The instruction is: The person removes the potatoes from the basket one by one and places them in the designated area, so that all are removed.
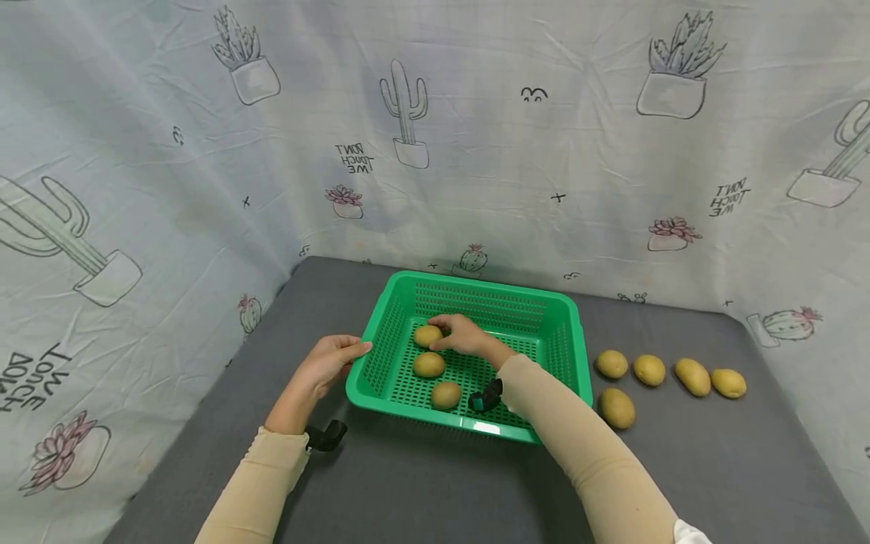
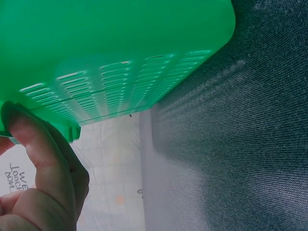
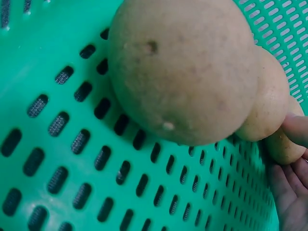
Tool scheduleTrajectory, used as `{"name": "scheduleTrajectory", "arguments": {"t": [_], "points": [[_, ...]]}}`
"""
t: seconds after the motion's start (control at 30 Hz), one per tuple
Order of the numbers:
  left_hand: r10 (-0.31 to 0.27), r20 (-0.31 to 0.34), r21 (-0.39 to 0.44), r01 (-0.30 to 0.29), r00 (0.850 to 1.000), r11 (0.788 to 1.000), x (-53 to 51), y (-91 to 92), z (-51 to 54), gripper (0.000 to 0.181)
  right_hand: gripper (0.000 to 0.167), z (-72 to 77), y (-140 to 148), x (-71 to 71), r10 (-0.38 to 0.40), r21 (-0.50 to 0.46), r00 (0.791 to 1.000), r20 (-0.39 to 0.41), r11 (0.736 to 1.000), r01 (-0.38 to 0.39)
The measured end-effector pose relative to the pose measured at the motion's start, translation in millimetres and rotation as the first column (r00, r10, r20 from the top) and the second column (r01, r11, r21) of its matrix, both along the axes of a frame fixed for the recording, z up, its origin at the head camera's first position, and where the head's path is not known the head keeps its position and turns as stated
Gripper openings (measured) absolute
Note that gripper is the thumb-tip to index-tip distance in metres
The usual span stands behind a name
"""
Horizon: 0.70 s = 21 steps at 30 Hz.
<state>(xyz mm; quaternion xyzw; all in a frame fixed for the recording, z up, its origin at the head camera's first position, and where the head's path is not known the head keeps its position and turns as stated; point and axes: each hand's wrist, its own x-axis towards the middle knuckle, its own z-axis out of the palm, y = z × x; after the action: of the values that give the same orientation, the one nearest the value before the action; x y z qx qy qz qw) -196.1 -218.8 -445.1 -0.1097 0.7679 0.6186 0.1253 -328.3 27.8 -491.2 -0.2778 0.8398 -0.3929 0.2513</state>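
A green plastic basket [image 1: 476, 432] with slotted walls holds three potatoes in a row. My left hand [image 1: 326, 366] grips its left rim, thumb on top; the left wrist view shows the fingers [image 2: 45, 163] curled against the rim's underside. Inside the basket, my right hand [image 1: 464, 335] holds the farthest potato [image 1: 427, 336] between thumb and fingers. Nearer me lie the middle potato [image 1: 430, 365] and the front potato [image 1: 445, 395], which fills much of the right wrist view. That view shows the held potato [image 3: 284, 147] partly hidden behind the others.
Right of the basket, several more potatoes lie on the grey tabletop [image 1: 435, 491], among them a large one [image 1: 617, 408] close to the basket wall and a yellow one [image 1: 729, 383] farthest right. A printed white curtain [image 1: 476, 151] stands behind and beside the table.
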Motion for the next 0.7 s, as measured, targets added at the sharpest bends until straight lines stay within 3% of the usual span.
{"name": "scheduleTrajectory", "arguments": {"t": [0.2, 0.43, 0.7], "points": [[0.001, 0.003, 0.002, -0.001, 1.000, 1.000, 0.0, 0.3, 0.1, 0.048, 0.056, -0.6, -0.5, -0.9, 0.013, 0.016, 1.000, -0.017, 1.000, -0.012], [0.016, 0.003, -0.006, -0.016, 1.000, 1.000, -0.6, 0.4, -0.3, 0.046, 0.053, 3.0, 3.3, -2.6, 0.080, 0.013, 0.994, -0.068, 0.997, -0.080], [0.018, 0.011, -0.013, -0.018, 1.000, 1.000, 0.7, 1.4, -0.2, 0.046, 0.050, 5.2, 5.4, -2.8, 0.049, 0.023, 0.998, -0.046, 0.999, -0.048]]}}
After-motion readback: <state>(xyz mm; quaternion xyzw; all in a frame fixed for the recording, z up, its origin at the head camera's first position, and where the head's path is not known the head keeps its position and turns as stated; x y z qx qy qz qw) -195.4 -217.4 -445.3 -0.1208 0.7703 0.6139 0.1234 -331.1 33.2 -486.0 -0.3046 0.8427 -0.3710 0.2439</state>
